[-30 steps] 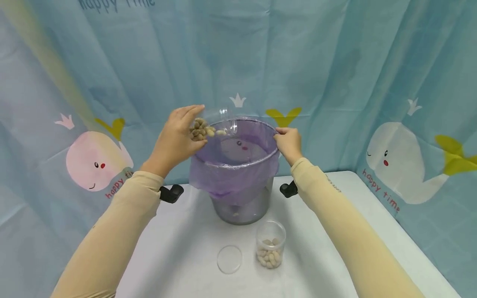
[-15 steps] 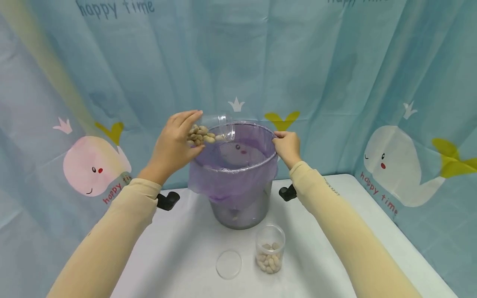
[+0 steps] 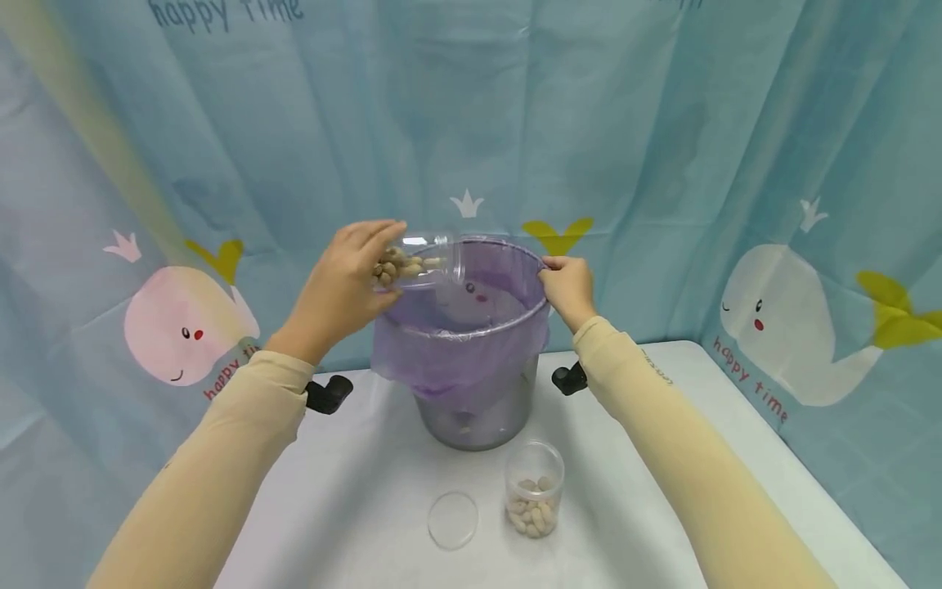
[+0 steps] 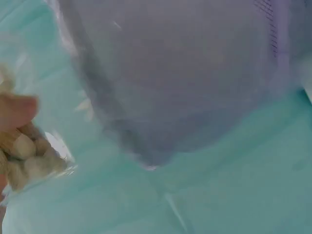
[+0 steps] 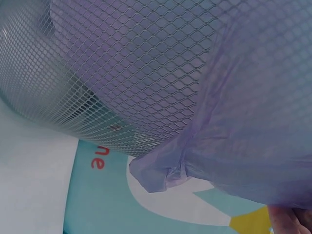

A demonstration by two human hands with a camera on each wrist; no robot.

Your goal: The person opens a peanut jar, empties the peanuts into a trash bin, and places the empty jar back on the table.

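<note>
- Clear plastic, the jar (image 3: 430, 266) is in my left hand (image 3: 338, 282), its mouth above the left part of the lined bin (image 3: 478, 424).
- My left fingers and thumb curve round its base end, spread as wide as its body.
- My right fingers are bent closely over the bin's far-right rim, pinching the purple liner (image 3: 471, 360) there; how much rim they take in, I cannot tell.
- If I tip too sharply, I judge the peanuts (image 3: 392, 268) could rush out and miss the rim; a loose hold on smooth plastic could let the jar slip.
- Letting go on the right might let the liner sag inward.
- Its mouth points rightward, towards my right hand (image 3: 568, 288); its long axis runs crosswise, nearly level.
</note>
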